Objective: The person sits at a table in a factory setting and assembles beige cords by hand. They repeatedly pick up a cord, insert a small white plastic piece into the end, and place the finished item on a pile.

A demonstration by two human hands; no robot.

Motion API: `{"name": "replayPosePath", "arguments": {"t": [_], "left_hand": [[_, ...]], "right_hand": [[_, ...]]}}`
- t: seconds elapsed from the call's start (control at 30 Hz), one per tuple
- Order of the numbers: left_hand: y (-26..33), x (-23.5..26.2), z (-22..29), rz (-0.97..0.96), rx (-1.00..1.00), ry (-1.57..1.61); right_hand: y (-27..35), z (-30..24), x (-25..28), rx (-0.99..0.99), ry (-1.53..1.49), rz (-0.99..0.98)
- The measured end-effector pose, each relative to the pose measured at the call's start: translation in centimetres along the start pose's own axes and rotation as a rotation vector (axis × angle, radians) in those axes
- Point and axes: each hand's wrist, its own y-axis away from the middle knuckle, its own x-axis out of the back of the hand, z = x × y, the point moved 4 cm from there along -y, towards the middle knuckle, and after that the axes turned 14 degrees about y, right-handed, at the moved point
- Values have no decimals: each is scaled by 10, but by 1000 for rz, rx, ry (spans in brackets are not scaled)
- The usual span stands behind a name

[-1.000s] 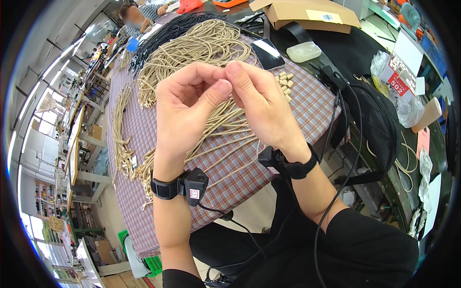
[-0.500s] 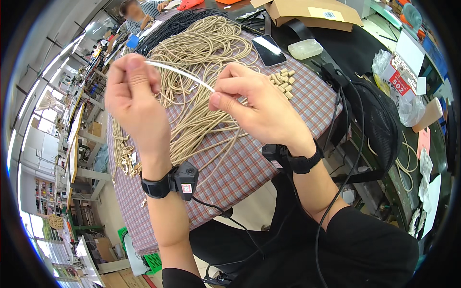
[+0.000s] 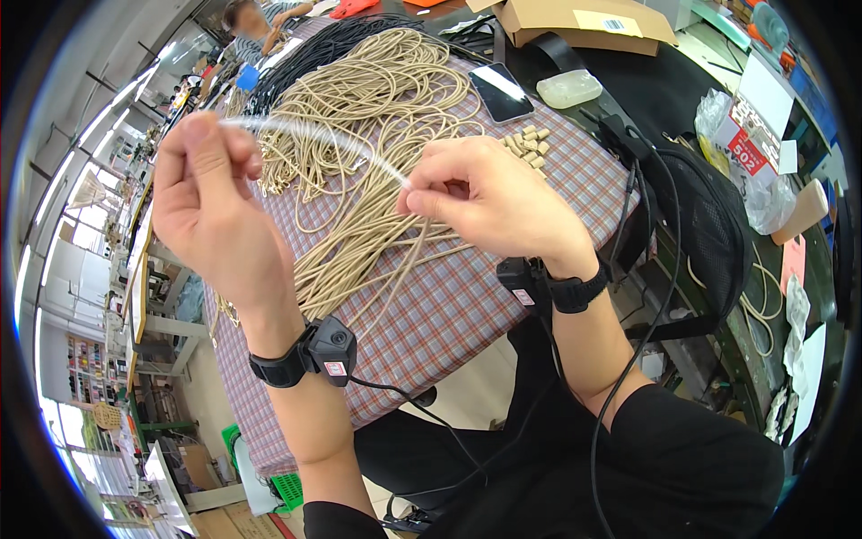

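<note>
A thin white strand (image 3: pixel 328 135), blurred in its middle, arches through the air between my two hands. Its far-left end is pinched between the thumb and fingers of my left hand (image 3: pixel 211 193). My right hand (image 3: pixel 489 193) has its fingertips closed on the other end. From beneath those fingertips a single beige cord (image 3: pixel 395 278) runs down toward the near side; whether they hold it too is hidden. Below and beyond my hands lies a big heap of beige cords (image 3: pixel 377 85), some spread across the checked tablecloth (image 3: pixel 449 310).
Small beige cylindrical pieces (image 3: pixel 530 144) are piled right of my right hand, near a phone (image 3: pixel 501 92) and a translucent block (image 3: pixel 569 89). Black cords (image 3: pixel 332 45) lie farther back. At the right stand a black mesh bag (image 3: pixel 700 234) and a cardboard box (image 3: pixel 575 27). Another person (image 3: pixel 256 31) sits across.
My left hand has moved left and slightly down, drawing the white strand out longer. My right hand has shifted a little right and down, its fingers still closed.
</note>
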Motion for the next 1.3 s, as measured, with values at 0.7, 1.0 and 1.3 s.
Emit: {"name": "replayPosePath", "arguments": {"t": [0.7, 1.0, 1.3], "left_hand": [[67, -47, -96, -556, 1022, 456], [55, -50, -82, -483, 845, 362], [55, -50, -80, -312, 993, 501]], "right_hand": [[-4, 28, 18, -239, -608, 332], [-4, 40, 21, -294, -631, 351], [-5, 27, 18, -234, -567, 292]]}}
